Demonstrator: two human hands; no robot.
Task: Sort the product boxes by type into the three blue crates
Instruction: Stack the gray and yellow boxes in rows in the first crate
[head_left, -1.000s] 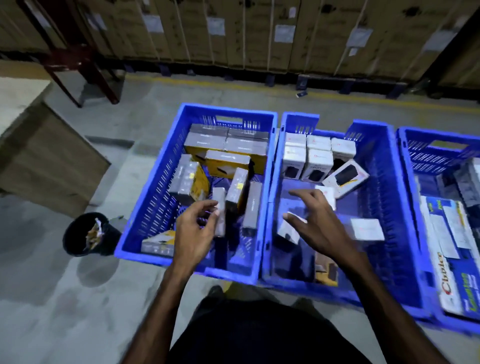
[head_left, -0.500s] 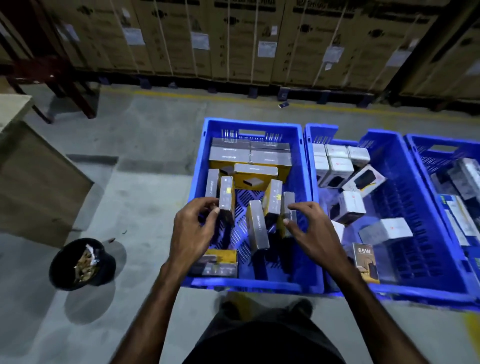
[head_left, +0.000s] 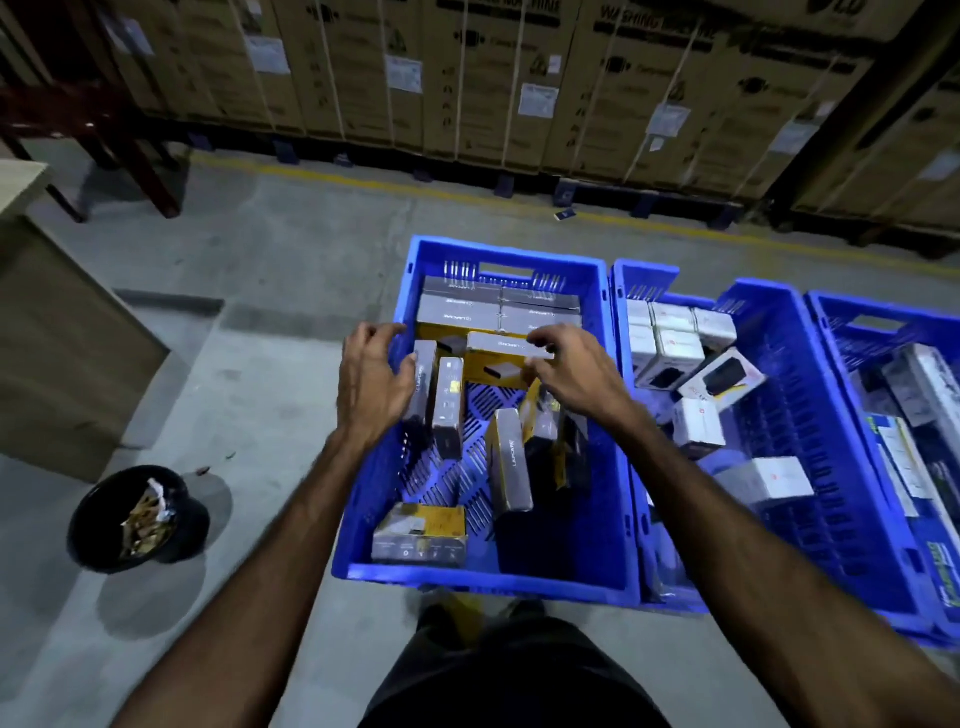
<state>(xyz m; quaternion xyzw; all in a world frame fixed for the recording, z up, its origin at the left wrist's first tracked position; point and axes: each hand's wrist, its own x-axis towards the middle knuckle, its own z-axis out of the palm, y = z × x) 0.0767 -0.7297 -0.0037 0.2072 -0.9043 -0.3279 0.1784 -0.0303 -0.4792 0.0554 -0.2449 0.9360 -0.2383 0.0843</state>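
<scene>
Three blue crates stand side by side on the floor. The left crate (head_left: 493, 578) holds several grey-and-yellow boxes, some stacked flat at the back, some upright. The middle crate (head_left: 644, 280) holds white boxes (head_left: 675, 343). Larger printed boxes (head_left: 914, 384) fill the right crate (head_left: 831, 306), which the frame edge cuts off. My right hand (head_left: 576, 376) pinches the right end of a flat grey-and-yellow box (head_left: 498, 358) in the left crate. My left hand (head_left: 371, 379) hovers at that crate's left wall, fingers bent, thumb tip against an upright grey box (head_left: 427, 384).
A black bin (head_left: 137, 519) with scraps stands on the concrete floor to the left. A wooden desk (head_left: 62, 338) is farther left. Large strapped cardboard cartons (head_left: 467, 78) line the back behind a yellow floor line. My legs are just in front of the crates.
My right hand left the middle crate, moved into the left crate and took hold of the flat grey-and-yellow box. My left hand shifted toward the crate's back left. The view swung left.
</scene>
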